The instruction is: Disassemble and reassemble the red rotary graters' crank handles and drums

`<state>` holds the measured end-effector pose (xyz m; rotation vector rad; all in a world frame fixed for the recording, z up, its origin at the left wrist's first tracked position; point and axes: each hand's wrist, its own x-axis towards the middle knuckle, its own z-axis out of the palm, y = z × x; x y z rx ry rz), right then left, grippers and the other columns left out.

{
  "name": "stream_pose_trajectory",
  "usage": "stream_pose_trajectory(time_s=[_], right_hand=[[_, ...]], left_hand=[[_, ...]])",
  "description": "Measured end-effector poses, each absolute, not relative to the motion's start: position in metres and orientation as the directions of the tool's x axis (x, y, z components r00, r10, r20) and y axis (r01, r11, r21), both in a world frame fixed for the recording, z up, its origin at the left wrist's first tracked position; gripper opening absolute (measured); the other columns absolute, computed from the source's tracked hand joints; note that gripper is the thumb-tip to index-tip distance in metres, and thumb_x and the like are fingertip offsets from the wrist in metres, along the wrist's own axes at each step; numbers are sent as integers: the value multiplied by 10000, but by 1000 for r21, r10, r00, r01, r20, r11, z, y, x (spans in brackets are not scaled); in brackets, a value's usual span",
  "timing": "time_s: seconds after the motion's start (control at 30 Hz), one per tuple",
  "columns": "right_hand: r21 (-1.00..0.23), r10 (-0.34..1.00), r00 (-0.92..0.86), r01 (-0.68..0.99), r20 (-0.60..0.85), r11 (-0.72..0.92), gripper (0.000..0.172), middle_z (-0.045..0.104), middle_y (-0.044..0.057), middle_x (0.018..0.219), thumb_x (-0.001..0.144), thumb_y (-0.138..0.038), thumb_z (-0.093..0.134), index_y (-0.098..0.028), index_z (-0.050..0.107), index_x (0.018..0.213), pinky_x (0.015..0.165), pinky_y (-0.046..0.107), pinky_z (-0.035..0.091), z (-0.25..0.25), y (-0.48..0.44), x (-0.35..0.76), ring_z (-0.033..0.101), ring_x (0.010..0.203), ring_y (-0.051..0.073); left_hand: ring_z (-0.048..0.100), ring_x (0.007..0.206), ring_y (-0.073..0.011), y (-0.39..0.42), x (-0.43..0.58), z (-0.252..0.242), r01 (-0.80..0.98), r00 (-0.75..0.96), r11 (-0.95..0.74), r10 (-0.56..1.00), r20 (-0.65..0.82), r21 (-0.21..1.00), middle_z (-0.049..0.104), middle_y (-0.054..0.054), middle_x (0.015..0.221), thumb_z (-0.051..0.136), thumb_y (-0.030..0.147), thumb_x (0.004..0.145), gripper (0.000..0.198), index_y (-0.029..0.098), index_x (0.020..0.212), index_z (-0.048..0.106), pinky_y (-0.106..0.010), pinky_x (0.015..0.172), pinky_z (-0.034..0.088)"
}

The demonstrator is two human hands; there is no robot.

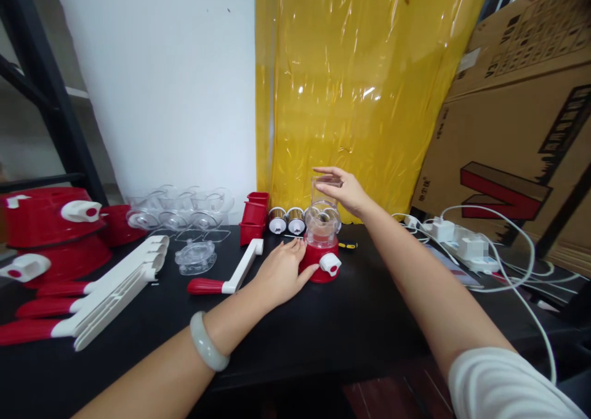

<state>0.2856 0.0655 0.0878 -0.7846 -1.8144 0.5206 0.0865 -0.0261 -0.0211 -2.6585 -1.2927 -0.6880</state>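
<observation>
A rotary drum grater stands upright on the black table, with a red base (322,272), a clear body (322,225) and a white knob (330,264) at the front. My left hand (282,271) is wrapped against the left side of the red base, thumb in front. Above, my right hand (344,190) grips the upright clear chute at the top, fingers over its rim and thumb at the near side. To the left lies a crank handle (240,272), white with a red grip. Two drum graters' metal cylinders (287,221) with white ends lie just behind my left hand.
Several clear bodies (178,213), a clear flat part (196,258) and red hoppers (254,218) stand left. More red bases (55,234) and crank handles (106,290) lie farther left. A yellow-black tool (348,245), white cables (512,280) and a cardboard box (503,136) are on the right.
</observation>
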Motion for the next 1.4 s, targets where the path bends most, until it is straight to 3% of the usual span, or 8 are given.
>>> stream_pose_trajectory(time_s=[0.13,0.3,0.4,0.57,0.7,0.93,1.1,1.4], right_hand=[[-770,763,-181,47,620,637,855,717,135,1185,646,-650,779,-235,547,1356,957,441,541,83,70,285,693,1089,228],[-702,702,86,-29,707,711,743,671,128,1308,711,-678,711,-280,532,1312,935,428,553,87,60,315,668,1167,236],[-704,685,210,26,698,709,715,699,107,1238,711,-670,706,-281,535,1287,912,399,565,75,50,339,690,1124,225],[-758,739,333,-99,585,645,647,743,44,1002,642,-628,771,-256,561,1127,798,312,582,40,48,361,738,904,174],[-752,760,319,-180,566,635,570,743,27,932,664,-603,768,-251,561,1062,712,294,581,26,56,371,728,778,153],[-748,776,306,-231,551,623,491,754,33,943,696,-568,772,-274,587,1043,722,310,589,20,60,376,728,769,158],[-764,803,282,-259,525,590,491,765,22,908,667,-551,803,-266,615,1020,706,297,602,16,58,369,737,753,152],[-857,873,8,-187,488,481,584,780,75,981,605,-506,882,-248,659,1079,779,374,637,6,38,328,766,850,216]], left_hand=[[497,1393,-325,-27,79,-20,763,527,-633,726,442,129,567,-198,1450,494,370,964,537,77,1411,541,-495,1166,387],[469,1418,-313,-24,73,-13,756,409,-577,785,465,310,499,-213,1512,507,413,961,621,75,1479,450,-476,1175,378],[387,1472,-312,-13,73,-5,688,412,-583,804,429,432,383,-222,1591,640,531,875,880,97,1557,291,-475,1200,337],[328,1491,-379,11,88,8,559,597,-632,756,269,536,309,-255,1614,929,509,496,1373,162,1591,177,-510,1198,324],[444,1425,-363,15,104,5,494,593,-614,756,277,616,399,-253,1556,924,356,531,1308,166,1585,174,-512,1162,376],[443,1412,-343,-2,98,-2,518,501,-642,763,408,566,381,-224,1546,840,244,552,1187,136,1557,217,-487,1191,348],[446,1415,-336,-30,40,26,592,312,-592,794,521,547,390,-228,1556,825,311,609,1185,128,1579,170,-488,1198,337],[525,1333,-337,-79,-138,92,857,-241,-138,745,622,497,428,-199,1558,854,434,683,1107,86,1559,272,-507,1148,407]])
